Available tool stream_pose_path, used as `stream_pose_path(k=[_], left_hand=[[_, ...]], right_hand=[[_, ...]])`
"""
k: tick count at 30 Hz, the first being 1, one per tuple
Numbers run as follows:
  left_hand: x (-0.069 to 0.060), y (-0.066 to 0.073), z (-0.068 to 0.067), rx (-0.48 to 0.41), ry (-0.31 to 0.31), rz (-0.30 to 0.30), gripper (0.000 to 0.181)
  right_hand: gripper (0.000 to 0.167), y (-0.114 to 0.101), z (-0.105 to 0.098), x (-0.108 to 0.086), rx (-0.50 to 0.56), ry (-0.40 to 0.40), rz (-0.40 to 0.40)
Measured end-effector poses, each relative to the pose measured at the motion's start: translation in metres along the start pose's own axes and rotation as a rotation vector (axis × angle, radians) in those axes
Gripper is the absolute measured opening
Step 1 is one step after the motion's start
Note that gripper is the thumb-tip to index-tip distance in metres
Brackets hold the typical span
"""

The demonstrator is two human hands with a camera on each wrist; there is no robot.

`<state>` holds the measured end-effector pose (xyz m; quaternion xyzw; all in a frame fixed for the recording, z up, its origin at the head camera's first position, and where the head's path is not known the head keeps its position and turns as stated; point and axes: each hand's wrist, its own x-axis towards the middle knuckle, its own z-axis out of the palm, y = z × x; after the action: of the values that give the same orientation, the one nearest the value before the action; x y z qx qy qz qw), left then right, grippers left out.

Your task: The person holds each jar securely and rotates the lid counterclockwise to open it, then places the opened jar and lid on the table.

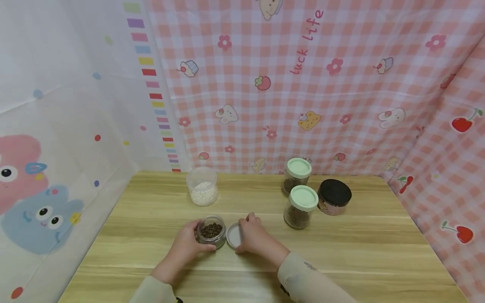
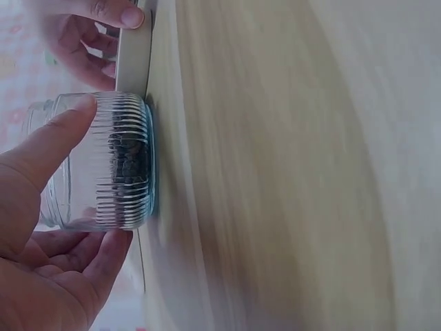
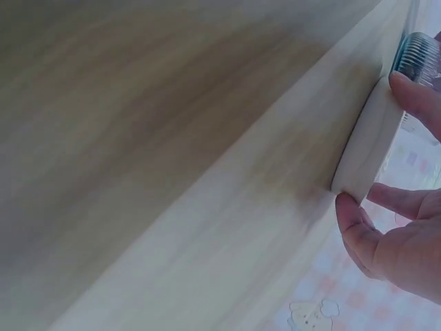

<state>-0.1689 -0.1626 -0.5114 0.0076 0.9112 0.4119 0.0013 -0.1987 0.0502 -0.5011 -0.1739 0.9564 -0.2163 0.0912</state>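
Note:
My left hand (image 1: pixel 190 242) grips a ribbed clear glass jar (image 2: pixel 124 158) around its sides, thumb on the near side and fingers on the other. Dark brown beans, probably coffee beans (image 1: pixel 211 230), lie inside the jar, whose mouth is uncovered. Just right of it, a white round lid (image 1: pixel 233 236) lies on the table with its inner side up. My right hand (image 1: pixel 254 236) holds that lid by its rim between thumb and fingers, as the right wrist view (image 3: pixel 368 148) also shows. Jar and lid stand side by side on the wooden surface.
Behind the left hand stands a clear tub (image 1: pixel 202 187) with white grains. Two jars with pale green lids (image 1: pixel 304 198) and dark contents stand back right, beside a pink tub with a black lid (image 1: pixel 335 193). Patterned cloths (image 1: pixel 303 97) hang behind the wooden table (image 1: pixel 363 252).

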Motion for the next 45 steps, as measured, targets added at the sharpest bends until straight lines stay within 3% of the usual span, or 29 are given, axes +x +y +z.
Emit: stream_pose_path(k=[13,21,27,37,45], left_hand=[[-0.002,-0.027,-0.041,0.047,0.064,-0.062,0.095],[-0.002,-0.045,-0.059,0.091,0.107,-0.102,0.095],[-0.003,-0.053,-0.069,0.098,0.122,-0.123,0.097],[-0.004,-0.061,-0.081,0.108,0.139,-0.157,0.097],[-0.007,-0.069,-0.093,0.105,0.160,-0.200,0.099]], right_hand=[[0.083,-0.048,0.020,0.031,0.003,0.009,0.015],[0.086,-0.073,0.033,0.041,0.023,0.018,0.034],[0.079,-0.086,0.035,0.048,0.036,0.030,0.034],[0.082,-0.098,0.042,0.059,0.082,0.030,0.064],[0.088,-0.117,0.049,0.065,0.045,0.044,0.093]])
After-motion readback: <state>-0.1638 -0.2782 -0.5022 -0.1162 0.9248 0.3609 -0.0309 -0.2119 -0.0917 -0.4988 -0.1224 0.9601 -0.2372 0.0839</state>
